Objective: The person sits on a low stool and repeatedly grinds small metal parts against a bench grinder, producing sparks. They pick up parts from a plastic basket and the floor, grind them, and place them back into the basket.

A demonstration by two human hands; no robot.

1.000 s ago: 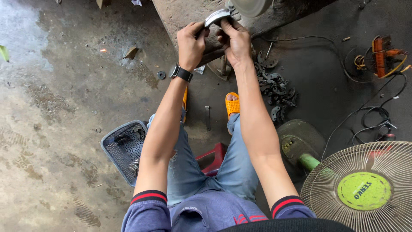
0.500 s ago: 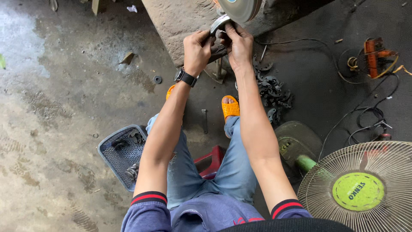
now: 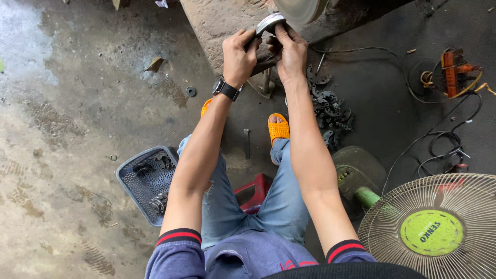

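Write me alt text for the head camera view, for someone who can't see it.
A seated person's left hand and right hand hold a curved metal part up to a grinding wheel. A pile of dark metal parts lies right of their orange sandals, a grey basket left, and a fan at lower right.

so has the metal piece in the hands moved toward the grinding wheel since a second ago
Yes. The curved metal piece, held by both the left hand and right hand, has gone up toward the grinding wheel and now sits against its lower edge, where earlier a gap showed.
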